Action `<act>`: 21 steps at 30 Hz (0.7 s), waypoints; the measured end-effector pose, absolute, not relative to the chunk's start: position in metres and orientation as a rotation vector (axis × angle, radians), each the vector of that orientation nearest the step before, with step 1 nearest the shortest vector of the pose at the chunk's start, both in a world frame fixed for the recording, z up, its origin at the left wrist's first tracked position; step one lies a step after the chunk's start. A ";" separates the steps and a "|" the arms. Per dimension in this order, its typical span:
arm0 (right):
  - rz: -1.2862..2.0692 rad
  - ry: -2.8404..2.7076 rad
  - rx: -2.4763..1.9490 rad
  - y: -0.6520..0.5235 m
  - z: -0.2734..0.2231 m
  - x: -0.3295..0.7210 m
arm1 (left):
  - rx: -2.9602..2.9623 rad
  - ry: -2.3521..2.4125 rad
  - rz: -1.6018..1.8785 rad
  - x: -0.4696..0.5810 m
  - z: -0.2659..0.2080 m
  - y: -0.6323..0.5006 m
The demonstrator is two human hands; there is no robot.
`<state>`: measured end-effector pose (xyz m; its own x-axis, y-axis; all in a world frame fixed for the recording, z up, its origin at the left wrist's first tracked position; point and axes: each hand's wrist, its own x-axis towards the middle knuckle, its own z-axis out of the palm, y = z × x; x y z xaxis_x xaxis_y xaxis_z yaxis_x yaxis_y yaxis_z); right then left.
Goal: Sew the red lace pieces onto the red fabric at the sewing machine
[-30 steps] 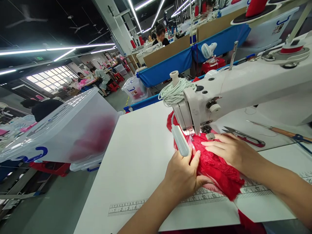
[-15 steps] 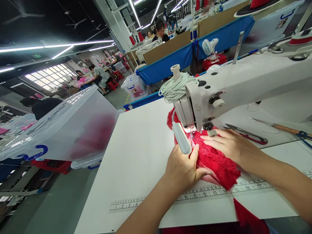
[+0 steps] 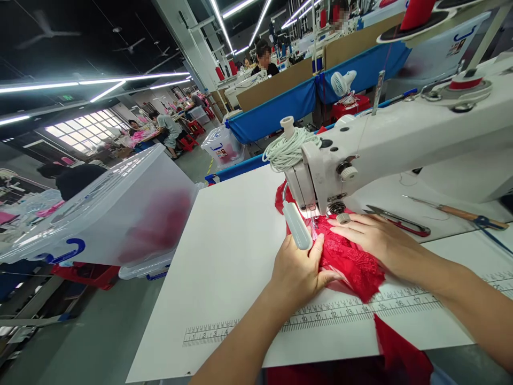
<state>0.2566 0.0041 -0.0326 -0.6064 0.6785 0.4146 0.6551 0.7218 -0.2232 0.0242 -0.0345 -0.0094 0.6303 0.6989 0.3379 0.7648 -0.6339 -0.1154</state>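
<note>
Red lace fabric [image 3: 352, 262] lies bunched under the needle and presser foot of a white sewing machine [image 3: 385, 139]. My left hand [image 3: 298, 267] is on its left side, thumb and fingers closed on the cloth just in front of the presser foot; part of the fingers is hidden by a small grey lamp [image 3: 298, 227]. On the right side of the cloth, my right hand [image 3: 374, 238] lies flat with fingers stretched out, pressing from above. The fingertips sit close to the machine's lower knob. A red piece of cloth [image 3: 401, 347] hangs at the table's front edge.
Thread snips [image 3: 401, 220] and a wooden-handled awl [image 3: 460, 211] lie right of the machine head. A printed ruler [image 3: 308, 318] runs along the white table [image 3: 200, 267]. A clear plastic bin [image 3: 132, 208] stands at the left. Other people work in the background.
The view has shifted slightly, with the machine arm and tools appearing further left. Both hands stay on the red fabric in nearly the same pose beside the needle.
</note>
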 end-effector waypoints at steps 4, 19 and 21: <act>0.017 -2.449 -1.010 0.000 -0.030 0.260 | -2.615 -1.206 -0.325 0.024 -0.002 -0.037; 0.141 -2.599 -0.858 -0.028 -0.007 0.266 | -2.804 -0.806 -0.195 0.021 0.011 -0.050; 0.199 -2.512 -0.819 -0.019 -0.008 0.267 | -2.836 -0.793 -0.215 0.016 0.010 -0.048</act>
